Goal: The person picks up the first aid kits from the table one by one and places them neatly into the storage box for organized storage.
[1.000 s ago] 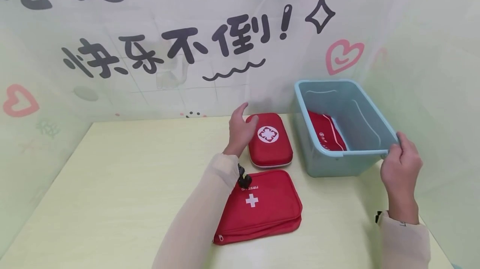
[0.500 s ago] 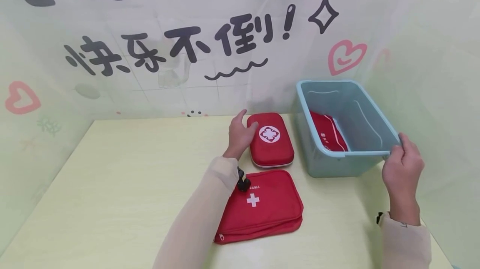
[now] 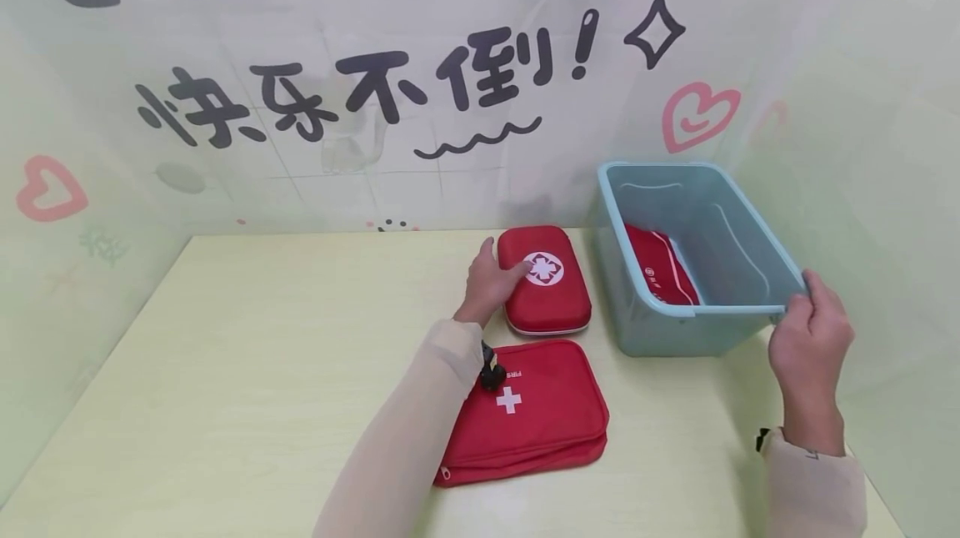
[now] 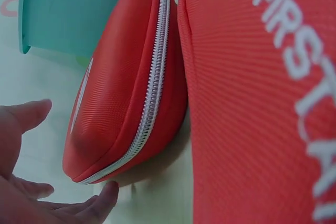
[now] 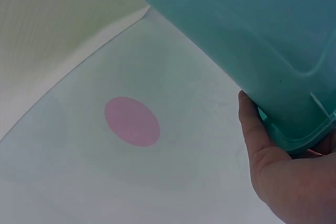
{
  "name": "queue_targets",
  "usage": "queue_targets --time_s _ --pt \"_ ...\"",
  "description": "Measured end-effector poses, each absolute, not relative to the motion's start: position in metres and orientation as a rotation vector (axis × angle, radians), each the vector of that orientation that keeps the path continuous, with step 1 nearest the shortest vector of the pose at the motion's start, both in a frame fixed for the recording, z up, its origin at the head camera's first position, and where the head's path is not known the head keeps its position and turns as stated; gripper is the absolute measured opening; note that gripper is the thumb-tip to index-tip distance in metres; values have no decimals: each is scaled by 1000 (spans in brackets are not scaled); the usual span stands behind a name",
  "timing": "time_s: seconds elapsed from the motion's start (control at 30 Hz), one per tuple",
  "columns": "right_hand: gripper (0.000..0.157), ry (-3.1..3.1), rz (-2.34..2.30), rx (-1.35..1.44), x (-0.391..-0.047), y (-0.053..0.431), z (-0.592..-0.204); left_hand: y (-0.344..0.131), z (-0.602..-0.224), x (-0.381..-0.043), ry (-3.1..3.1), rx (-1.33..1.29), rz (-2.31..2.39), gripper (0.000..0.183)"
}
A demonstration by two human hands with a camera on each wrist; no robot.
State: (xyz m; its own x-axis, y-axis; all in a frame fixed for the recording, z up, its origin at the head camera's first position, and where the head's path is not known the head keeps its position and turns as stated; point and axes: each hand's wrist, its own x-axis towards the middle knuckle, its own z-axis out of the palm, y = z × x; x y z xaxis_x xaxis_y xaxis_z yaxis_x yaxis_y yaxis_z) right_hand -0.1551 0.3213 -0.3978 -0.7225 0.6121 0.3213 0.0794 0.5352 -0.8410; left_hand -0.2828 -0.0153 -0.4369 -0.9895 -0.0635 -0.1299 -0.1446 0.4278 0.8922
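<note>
In the head view a red hard-shell first aid case with a white zip and a round white cross emblem lies at the back of the table. My left hand is at its left side, thumb over the top and fingers spread. The left wrist view shows the thumb apart from the shell and fingertips close by its lower edge. My right hand grips the near right rim corner of a light blue plastic bin, also seen in the right wrist view. A red pouch lies inside the bin.
A soft red first aid bag with a white cross lies flat in front of the hard case, partly under my left forearm. The pale wooden table meets a printed cloth wall at the back and sides.
My left hand has closed in on the hard case, its thumb now reaching over the emblem's edge. The right hand keeps its hold on the bin. The head view has shifted slightly.
</note>
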Motion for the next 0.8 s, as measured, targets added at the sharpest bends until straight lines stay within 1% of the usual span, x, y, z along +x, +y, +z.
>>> queue_targets --time_s 0.17,0.43,0.8 --pt "51 -2164 1141 -558 -155 322 -399 -15 -442 -279 2514 -146 1674 91" --pt "50 -2157 1135 -550 -156 322 -400 -9 -446 -277 2532 -89 1669 84" --pt "51 -2158 1137 -549 -156 323 -400 -2 -448 -274 2565 -121 1587 90"
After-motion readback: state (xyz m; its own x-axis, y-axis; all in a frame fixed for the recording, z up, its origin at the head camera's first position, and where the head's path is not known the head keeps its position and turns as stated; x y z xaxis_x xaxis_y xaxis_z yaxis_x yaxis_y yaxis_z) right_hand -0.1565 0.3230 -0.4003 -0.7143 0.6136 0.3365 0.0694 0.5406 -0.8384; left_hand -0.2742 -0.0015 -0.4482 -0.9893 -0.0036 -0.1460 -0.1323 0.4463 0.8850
